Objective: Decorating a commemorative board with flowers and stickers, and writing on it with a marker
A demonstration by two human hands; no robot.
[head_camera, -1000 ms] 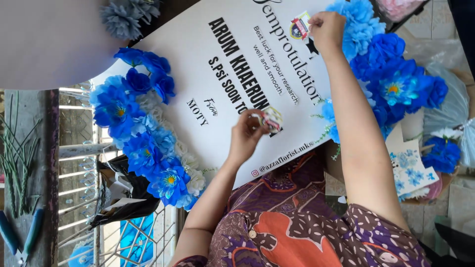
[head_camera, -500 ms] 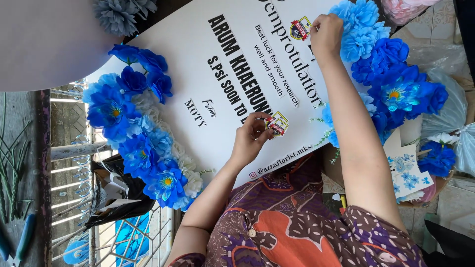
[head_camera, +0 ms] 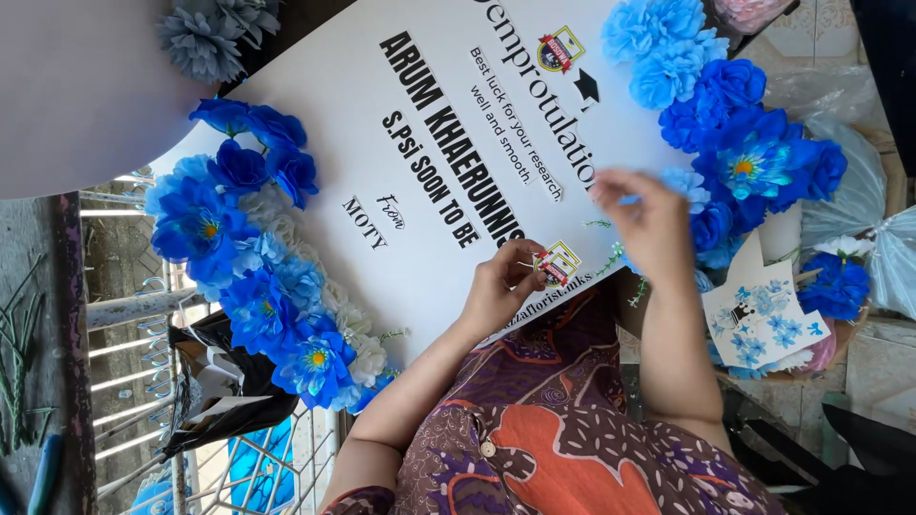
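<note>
A white foam board (head_camera: 382, 124) with black printed lettering lies in front of me, edged with blue paper flowers on the left (head_camera: 239, 257) and on the right (head_camera: 744, 143). My left hand (head_camera: 501, 291) pinches a small red and yellow emblem sticker (head_camera: 558, 262) at the board's near edge. My right hand (head_camera: 649, 224) hovers just to the right of it, fingers apart and blurred, holding nothing I can see. A matching emblem sticker (head_camera: 560, 48) is stuck near the top of the board, with a small black graduation cap shape (head_camera: 586, 86) below it.
Grey paper flowers (head_camera: 205, 38) sit at the board's top left. A card with small blue flower cutouts (head_camera: 763, 315) lies at the right beside clear plastic wrap (head_camera: 859, 210). A white wire rack (head_camera: 143, 315) and a black bag (head_camera: 219, 381) are at lower left.
My right hand has left the upper emblem sticker on the board and come down next to my left hand. The left hand still holds the second sticker at the near edge.
</note>
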